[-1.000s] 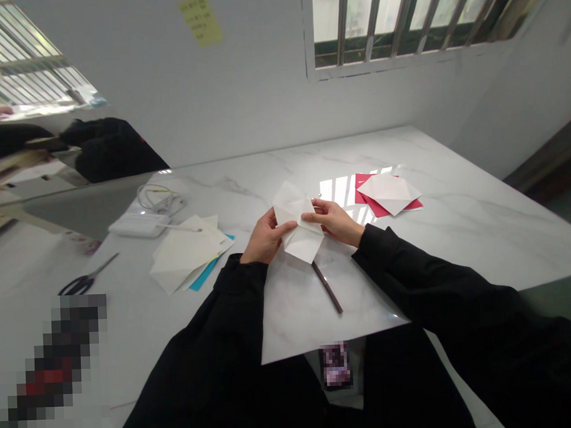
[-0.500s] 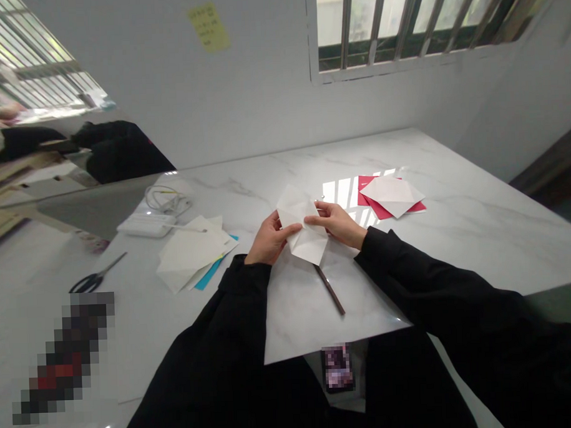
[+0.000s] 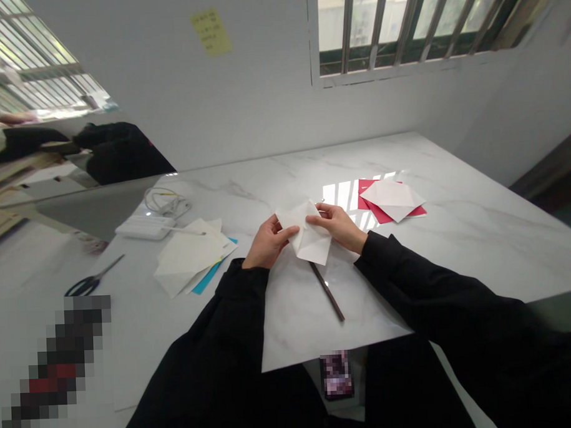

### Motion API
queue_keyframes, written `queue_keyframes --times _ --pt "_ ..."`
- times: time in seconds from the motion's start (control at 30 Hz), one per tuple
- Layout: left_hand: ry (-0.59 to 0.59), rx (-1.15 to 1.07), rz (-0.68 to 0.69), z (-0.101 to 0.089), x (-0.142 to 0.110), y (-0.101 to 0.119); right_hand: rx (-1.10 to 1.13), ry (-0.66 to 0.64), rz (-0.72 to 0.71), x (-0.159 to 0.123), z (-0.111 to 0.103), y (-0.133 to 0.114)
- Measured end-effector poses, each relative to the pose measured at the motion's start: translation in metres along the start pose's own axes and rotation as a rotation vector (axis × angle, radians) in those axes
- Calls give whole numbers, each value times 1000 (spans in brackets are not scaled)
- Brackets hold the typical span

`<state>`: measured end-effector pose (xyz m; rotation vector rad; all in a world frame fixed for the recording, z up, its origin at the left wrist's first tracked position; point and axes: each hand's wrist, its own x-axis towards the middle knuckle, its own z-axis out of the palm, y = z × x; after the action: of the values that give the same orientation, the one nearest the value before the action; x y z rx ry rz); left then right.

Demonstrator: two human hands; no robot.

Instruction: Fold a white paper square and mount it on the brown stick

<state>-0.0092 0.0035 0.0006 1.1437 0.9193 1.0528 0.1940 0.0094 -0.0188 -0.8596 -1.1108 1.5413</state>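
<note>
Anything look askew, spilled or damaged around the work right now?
I see no spill or damage; the held sheet just looks creased. Slightly untidy: the cream papers are fanned unevenly over a blue sheet, the white paper sits crooked on red sheets, and the white cable lies loosely tangled.

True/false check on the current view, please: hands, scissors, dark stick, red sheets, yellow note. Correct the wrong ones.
1. The left hand and right hand both hold the creased white paper. True.
2. The slim dark-brown stick is in the right hand. False: it lies on the white marbled table.
3. The black-handled scissors lie to the left of both hands. True.
4. The red sheets cover the folded off-white paper. False: that paper lies on top of them.
5. The yellow sticky note is on the pale wall. True.
</note>
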Motion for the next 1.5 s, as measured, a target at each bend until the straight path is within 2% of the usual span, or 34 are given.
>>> queue_keyframes --times 0.53,0.7,1.0,1.13,1.37,1.5 --pt "-14 24 31 6 2 -8 -60 50 -59 -3 8 -2" --pt "39 50 51 2 4 -12 -64 37 -50 -2 9 -2" --pt "41 49 48 5 2 -8 -130 -65 -54 -7 9 -3" --pt "37 20 30 6 2 -4 -147 -32 -58 -6 8 -4" --pt "124 -6 46 3 3 -1 -51 6 -32 -6 8 -5" --pt "108 11 58 3 1 -3 -77 26 -24 -7 9 -6"
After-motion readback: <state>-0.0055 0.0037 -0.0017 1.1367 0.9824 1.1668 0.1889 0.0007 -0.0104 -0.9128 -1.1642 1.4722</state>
